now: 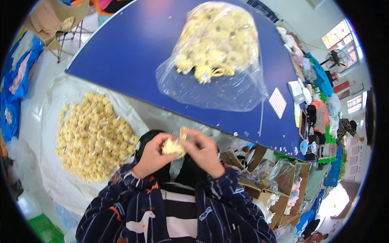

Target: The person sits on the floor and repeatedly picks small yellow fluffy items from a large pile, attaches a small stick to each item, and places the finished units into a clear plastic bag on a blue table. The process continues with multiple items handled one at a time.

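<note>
My left hand (155, 155) holds a small fluffy yellow plush item (172, 148) above my lap. With the thumb and fingers of my right hand (202, 150) I pinch a yellowish strap or loop (183, 133) at the item's upper right. A large clear plastic bag (209, 94) lies on the blue table (121, 66), filled with similar yellow plush items (218, 39), some at its mouth with small white tags. To the left, a big heap of yellow plush pieces (94, 136) rests on a white sheet (54, 182) on the floor.
A sheet of small stickers (277, 103) and a phone (302, 124) lie toward the table's right side, near scattered small paper bits. Open cardboard boxes (281, 209) with plastic and plush toys stand at lower right. A folding chair (62, 45) stands at upper left. Another person (346, 129) is far right.
</note>
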`<state>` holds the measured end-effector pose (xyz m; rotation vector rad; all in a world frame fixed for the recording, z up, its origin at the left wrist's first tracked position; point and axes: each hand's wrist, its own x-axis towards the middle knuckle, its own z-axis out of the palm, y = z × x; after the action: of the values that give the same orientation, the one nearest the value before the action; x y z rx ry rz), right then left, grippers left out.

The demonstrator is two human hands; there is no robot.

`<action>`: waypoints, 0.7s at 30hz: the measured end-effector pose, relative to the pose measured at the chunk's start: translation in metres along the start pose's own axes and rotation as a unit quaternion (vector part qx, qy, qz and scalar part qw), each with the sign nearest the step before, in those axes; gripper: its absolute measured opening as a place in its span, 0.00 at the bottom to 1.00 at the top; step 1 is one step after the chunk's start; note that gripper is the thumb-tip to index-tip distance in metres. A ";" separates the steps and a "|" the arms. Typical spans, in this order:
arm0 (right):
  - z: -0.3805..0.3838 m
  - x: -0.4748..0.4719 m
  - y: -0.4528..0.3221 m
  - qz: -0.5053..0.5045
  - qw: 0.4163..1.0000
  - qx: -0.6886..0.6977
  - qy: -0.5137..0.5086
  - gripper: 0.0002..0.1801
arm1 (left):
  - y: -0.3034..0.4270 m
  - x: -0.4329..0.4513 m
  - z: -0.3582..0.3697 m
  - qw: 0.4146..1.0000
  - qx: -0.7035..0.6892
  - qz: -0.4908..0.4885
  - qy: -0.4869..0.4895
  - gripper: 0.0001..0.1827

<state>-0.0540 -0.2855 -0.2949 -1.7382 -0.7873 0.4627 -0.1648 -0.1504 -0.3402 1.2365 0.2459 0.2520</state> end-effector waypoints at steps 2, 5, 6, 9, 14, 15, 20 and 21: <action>0.010 0.003 0.013 -0.048 0.998 0.015 -0.033 0.10 | 0.000 0.000 -0.007 0.997 0.077 0.026 -0.008 0.20; 0.003 0.013 -0.003 0.001 0.992 0.057 -0.112 0.09 | 0.008 -0.006 -0.028 0.995 0.080 0.038 0.049 0.18; -0.004 0.018 -0.009 0.013 0.989 0.066 -0.134 0.11 | 0.013 -0.010 -0.044 0.987 0.140 0.032 0.071 0.18; -0.030 0.044 -0.006 -0.102 0.981 -0.147 -0.076 0.14 | 0.029 -0.025 -0.103 0.876 0.473 -0.016 0.093 0.25; -0.057 0.111 -0.011 -0.084 0.947 -0.212 0.227 0.16 | 0.034 -0.042 -0.130 0.724 0.648 0.029 0.235 0.28; -0.062 0.125 -0.004 -0.016 0.940 -0.251 0.230 0.20 | 0.035 -0.037 -0.128 0.772 0.591 0.063 0.224 0.27; -0.061 0.162 0.040 -0.026 0.967 -0.145 0.210 0.16 | 0.048 -0.001 -0.051 0.897 0.420 0.136 0.015 0.21; -0.062 0.159 0.043 -0.019 0.973 -0.103 0.205 0.15 | 0.047 0.007 -0.039 0.898 0.411 0.157 0.003 0.21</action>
<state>0.1100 -0.2228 -0.3039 -1.9219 -0.5823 -0.0113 -0.1733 -0.0985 -0.3075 2.1247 0.1543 0.4568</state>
